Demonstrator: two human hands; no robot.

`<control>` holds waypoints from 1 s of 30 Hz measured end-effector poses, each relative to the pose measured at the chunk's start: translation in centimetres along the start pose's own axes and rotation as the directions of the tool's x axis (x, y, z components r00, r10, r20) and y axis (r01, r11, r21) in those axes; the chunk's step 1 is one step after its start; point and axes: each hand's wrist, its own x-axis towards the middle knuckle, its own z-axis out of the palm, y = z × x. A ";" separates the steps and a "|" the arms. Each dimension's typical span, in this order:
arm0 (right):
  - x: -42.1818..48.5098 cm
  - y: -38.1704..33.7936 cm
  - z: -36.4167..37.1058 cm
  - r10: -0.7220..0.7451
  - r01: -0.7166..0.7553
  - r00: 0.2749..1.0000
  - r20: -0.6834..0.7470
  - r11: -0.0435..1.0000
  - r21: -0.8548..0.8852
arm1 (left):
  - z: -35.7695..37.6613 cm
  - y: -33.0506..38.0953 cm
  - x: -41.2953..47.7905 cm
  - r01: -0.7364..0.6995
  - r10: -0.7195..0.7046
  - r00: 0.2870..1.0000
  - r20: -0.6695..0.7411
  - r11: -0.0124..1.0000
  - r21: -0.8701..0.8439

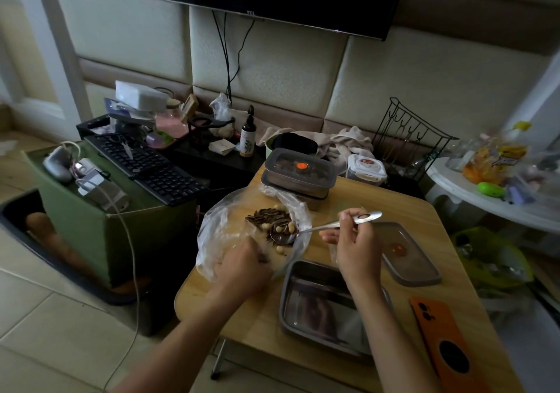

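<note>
A clear plastic bag (218, 229) lies open on the small wooden table (424, 223), with a heap of striped sunflower seeds and pale nuts (269, 215) on it. My right hand (356, 247) grips the handle of a metal spoon (321, 228); the spoon's bowl rests at the near edge of the heap. My left hand (242, 268) pinches the bag's near edge with curled fingers. An empty steel tray (327, 304) sits in front of me between my arms. Its lid (406, 253) with an orange valve lies just to the right of my right hand.
Stacked lidded steel containers (298, 171) stand at the table's far edge beside a white canister (366, 167). An orange phone (445, 344) lies at the near right. A keyboard (145, 165) sits on a green box at left. A white round stand (485, 192) with snacks is at right.
</note>
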 end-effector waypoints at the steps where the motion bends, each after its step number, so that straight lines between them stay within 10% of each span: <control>1: 0.0 0.0 0.0 0.003 -0.003 1.000 0.004 1.000 0.002 | -0.1 0.1 0.1 0.004 -0.005 1.000 -0.021 1.000 -0.024; 10: 0.1 -1.8 -0.7 0.110 -0.100 0.992 -0.066 0.985 0.139 | -0.4 0.2 1.7 -0.005 -0.017 0.990 -0.141 0.988 -0.152; 19: -0.5 -3.6 -0.5 -0.268 0.268 0.963 -0.021 0.963 0.018 | 0.0 0.8 3.6 -0.070 0.044 0.992 -0.115 0.970 -0.232; 30: -1.1 -4.2 -0.3 -0.729 0.758 0.646 0.225 0.647 -0.080 | 1.2 1.7 4.4 -0.014 -0.012 0.999 -0.049 0.866 -0.499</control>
